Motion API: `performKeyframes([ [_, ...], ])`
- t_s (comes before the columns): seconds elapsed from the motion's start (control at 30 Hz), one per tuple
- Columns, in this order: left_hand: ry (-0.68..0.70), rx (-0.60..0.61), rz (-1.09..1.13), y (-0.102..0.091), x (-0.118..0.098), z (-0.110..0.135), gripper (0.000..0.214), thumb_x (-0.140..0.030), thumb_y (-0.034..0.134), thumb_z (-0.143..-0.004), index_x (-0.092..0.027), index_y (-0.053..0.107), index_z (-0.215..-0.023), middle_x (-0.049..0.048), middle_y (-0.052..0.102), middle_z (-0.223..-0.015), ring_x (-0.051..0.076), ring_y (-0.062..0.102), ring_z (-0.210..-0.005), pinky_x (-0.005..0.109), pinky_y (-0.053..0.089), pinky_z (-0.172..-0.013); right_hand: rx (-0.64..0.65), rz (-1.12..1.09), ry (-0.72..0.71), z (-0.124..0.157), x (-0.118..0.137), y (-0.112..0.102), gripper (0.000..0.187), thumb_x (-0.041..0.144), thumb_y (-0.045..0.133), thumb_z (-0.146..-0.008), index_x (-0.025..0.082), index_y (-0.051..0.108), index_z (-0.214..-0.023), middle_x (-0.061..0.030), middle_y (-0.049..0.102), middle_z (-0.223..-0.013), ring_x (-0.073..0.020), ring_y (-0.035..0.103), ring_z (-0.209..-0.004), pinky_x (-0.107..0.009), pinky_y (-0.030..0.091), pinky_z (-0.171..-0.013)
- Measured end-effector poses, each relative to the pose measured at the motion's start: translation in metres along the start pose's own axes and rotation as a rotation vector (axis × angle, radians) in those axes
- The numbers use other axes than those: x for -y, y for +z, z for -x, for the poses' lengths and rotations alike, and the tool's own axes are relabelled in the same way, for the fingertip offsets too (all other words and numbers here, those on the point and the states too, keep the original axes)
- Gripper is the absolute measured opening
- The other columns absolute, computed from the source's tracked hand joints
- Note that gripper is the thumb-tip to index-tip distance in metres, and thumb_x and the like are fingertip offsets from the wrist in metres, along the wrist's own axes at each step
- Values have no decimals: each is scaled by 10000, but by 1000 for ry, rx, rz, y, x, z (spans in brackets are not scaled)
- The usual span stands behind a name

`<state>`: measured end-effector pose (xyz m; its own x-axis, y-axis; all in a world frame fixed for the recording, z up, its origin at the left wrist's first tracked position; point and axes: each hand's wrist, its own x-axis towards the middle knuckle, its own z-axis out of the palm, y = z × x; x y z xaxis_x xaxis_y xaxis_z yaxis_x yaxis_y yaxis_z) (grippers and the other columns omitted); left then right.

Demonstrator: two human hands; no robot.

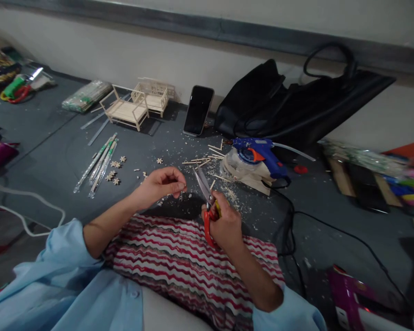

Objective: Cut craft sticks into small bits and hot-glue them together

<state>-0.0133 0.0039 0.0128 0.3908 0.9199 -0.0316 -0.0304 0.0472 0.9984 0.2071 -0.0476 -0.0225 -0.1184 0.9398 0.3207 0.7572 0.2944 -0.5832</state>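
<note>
My right hand (226, 220) is closed round the handles of a pair of scissors (204, 186) with red and yellow grips, blades pointing up and away from me. To its left, my left hand (163, 184) holds thumb and fingertips pinched together; anything between them is too small to make out. Thin wooden sticks (196, 161) lie just beyond the blades. Pale scraps and shavings are scattered on the grey tabletop around both hands. Small flower-shaped wooden pieces (113, 174) sit left of my left hand. A striped cloth (179, 257) covers my lap.
A blue glue gun (258, 149) rests on a clear container (232, 165), its black cable trailing right. Behind stand two miniature wooden furniture pieces (127, 110), a phone (198, 110) and a black bag (262, 101). Wrapped sticks (98, 163) lie left; green-and-red scissors (17, 89) lie far left.
</note>
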Motion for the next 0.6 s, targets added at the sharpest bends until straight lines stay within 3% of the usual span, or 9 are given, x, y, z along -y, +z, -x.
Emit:
performKeyframes([
  [0.1, -49, -17, 292, 6, -2, 1, 198, -261, 773, -731, -129, 638, -789, 13, 656, -736, 66, 546, -555, 213, 450, -582, 10, 24, -13, 1, 1, 0, 378, 222, 538, -796, 195, 614, -1166, 34, 597, -639, -129, 534, -535, -237, 436, -581],
  [0.2, -88, -53, 415, 9, -2, -1, 207, -242, 815, -686, -120, 673, -774, 25, 674, -711, 79, 581, -563, 218, 466, -589, 25, 59, -23, 1, 3, -2, 372, 234, 542, -799, 203, 617, -1162, 31, 608, -642, -138, 551, -548, -244, 435, -585],
  [0.43, -33, -149, 475, 9, 2, -3, 179, -177, 818, -664, -123, 683, -769, 20, 687, -700, 99, 628, -599, 222, 505, -614, 92, 167, -36, 0, 8, -3, 425, 248, 545, -798, 221, 599, -1219, -37, 708, -828, -213, 653, -760, -296, 476, -682],
  [0.6, 39, -151, 438, 12, 5, -2, 196, -136, 787, -684, -137, 648, -822, 20, 703, -763, 107, 652, -654, 218, 533, -631, 132, 239, -12, -1, 11, -3, 464, 225, 560, -763, 224, 605, -1225, -43, 708, -815, -217, 649, -753, -298, 473, -685],
])
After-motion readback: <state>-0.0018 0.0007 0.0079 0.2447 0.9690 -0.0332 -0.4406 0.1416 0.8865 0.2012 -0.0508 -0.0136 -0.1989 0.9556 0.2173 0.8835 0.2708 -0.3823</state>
